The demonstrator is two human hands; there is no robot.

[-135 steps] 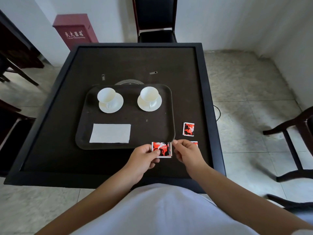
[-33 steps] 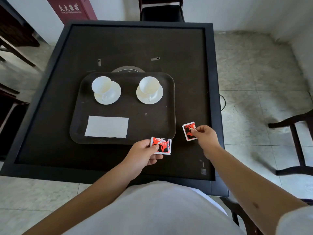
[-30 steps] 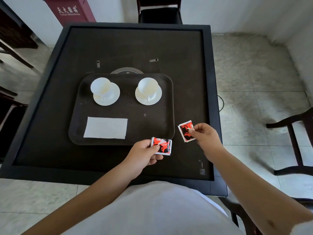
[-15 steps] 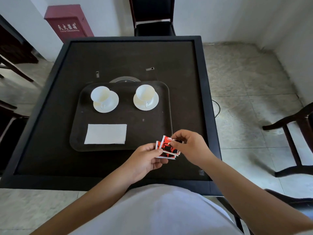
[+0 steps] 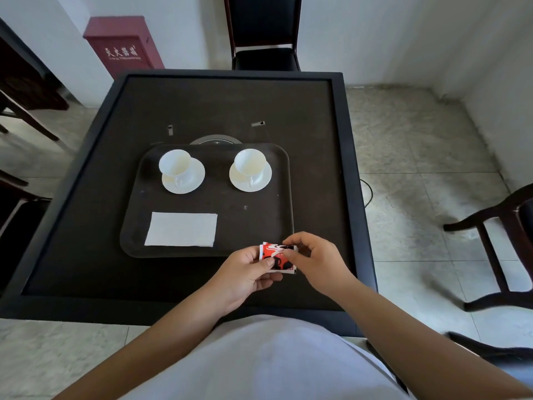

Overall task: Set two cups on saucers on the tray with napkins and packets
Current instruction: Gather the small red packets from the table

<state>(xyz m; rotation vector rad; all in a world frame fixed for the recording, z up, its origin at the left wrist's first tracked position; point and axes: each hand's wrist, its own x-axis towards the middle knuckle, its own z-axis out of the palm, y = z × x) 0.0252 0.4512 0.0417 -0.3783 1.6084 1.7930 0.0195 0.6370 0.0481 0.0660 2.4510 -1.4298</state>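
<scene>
A dark tray (image 5: 277, 223) lies on the black table. At its back stand two white cups, the left cup (image 5: 174, 163) on its saucer (image 5: 193, 180) and the right cup (image 5: 249, 161) on its saucer (image 5: 264, 179). A white napkin (image 5: 181, 229) lies flat at the tray's front left. Just in front of the tray's front right corner, both hands hold a small stack of red packets (image 5: 276, 256). My left hand (image 5: 245, 277) grips the stack from the left with the thumb on top. My right hand (image 5: 317, 262) pinches its right edge.
The black table (image 5: 350, 180) has a raised rim; a round metal disc (image 5: 216, 140) shows behind the tray. A dark chair (image 5: 264, 33) stands at the far side, another chair (image 5: 501, 243) on the right. A red cabinet (image 5: 122, 44) stands at the back left.
My right hand picked a packet off the table at the right and brought it onto the packets in my left hand. Both hands now hold the stack squared together.
</scene>
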